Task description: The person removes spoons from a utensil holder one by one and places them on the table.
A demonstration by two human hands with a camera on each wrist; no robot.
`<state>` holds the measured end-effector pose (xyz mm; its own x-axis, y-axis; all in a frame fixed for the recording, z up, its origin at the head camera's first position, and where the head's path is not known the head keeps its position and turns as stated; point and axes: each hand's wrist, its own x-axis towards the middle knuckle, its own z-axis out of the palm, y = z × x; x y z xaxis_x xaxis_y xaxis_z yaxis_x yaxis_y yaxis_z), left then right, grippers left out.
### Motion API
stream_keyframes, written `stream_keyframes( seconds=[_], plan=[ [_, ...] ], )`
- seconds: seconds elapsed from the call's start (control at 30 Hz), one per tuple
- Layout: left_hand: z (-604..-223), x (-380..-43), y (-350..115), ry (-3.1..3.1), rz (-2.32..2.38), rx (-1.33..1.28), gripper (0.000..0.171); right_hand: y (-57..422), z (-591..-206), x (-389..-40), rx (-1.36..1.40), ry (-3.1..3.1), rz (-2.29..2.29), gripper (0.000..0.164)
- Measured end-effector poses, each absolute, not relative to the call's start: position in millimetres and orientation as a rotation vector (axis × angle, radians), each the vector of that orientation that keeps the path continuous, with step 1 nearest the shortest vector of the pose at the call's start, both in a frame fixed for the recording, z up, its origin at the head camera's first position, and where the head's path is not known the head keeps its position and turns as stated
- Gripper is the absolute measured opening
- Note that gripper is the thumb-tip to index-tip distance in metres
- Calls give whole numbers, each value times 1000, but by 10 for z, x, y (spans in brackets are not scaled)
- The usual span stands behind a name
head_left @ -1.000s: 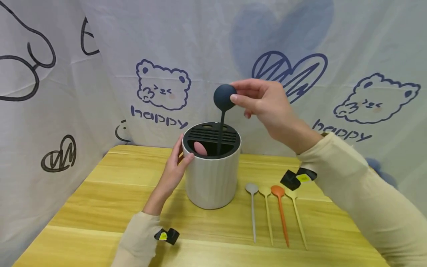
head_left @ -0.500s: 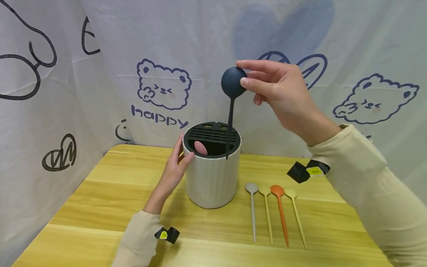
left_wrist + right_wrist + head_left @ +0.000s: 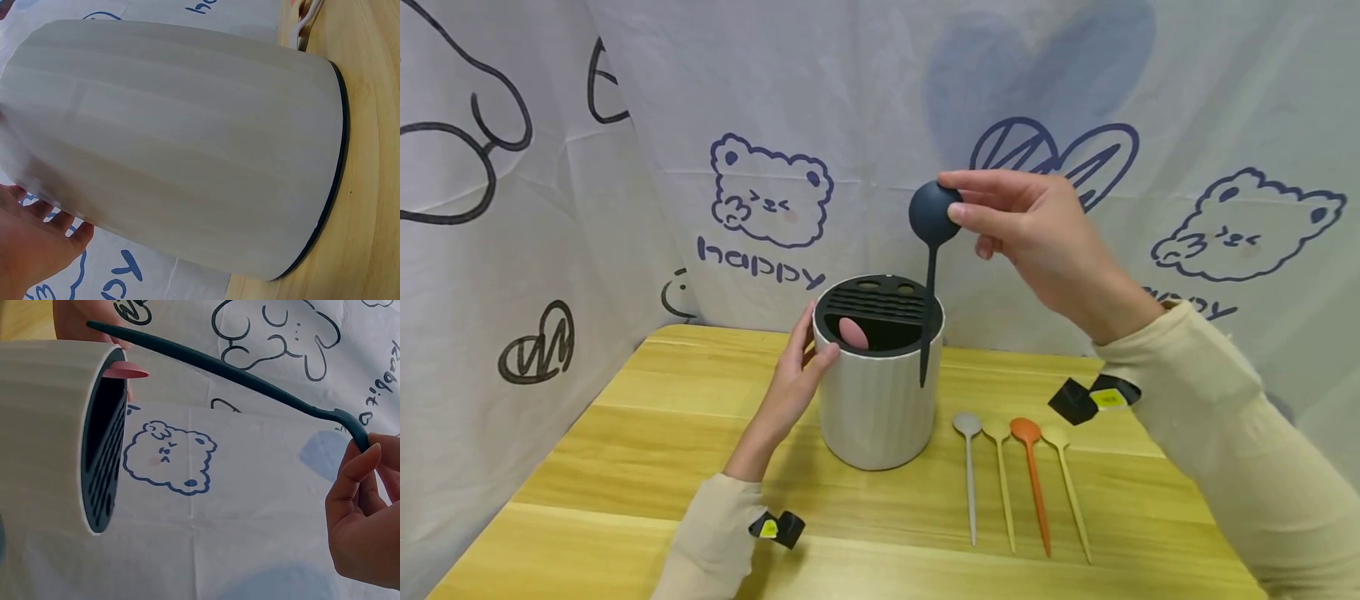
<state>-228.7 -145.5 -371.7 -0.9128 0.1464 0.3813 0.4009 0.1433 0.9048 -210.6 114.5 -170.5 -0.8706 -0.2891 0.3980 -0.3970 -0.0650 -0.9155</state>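
We see the right hand (image 3: pixel 1037 229) pinching the dark blue spoon (image 3: pixel 933 212) by its round bowl, handle hanging down outside the ribbed white utensil holder (image 3: pixel 876 408), its tip apart from the near wall. Our left hand (image 3: pixel 790 375), fingers and thumb spread, rests against the holder's side. A pink utensil (image 3: pixel 853 333) leans in its front compartment. On the wooden table (image 3: pixel 625 475) we find gray (image 3: pixel 967 424), orange (image 3: pixel 1026 430) and two yellow spoons (image 3: pixel 1055 436).

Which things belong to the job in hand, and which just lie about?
Belong:
dark blue spoon, pinched by right hand
white holder, touched by left hand
pink piece poking from it (likely)
four spoons beside it (likely)

Only surroundings:
wooden table
printed cloth
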Motion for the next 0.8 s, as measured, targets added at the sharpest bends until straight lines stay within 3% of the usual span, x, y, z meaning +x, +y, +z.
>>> stream_keyframes(
  seconds=[0.47,0.8],
  plan=[
    [-3733,-2285,-1457,-2223,-1852,-522,71,1219,-2049,-2183,747,-2359,1957,48],
    [-3712,-2276,-1453,-2220,-1854,-529,71,1275,-2271,-2247,682,-2406,2028,50]
  ],
)
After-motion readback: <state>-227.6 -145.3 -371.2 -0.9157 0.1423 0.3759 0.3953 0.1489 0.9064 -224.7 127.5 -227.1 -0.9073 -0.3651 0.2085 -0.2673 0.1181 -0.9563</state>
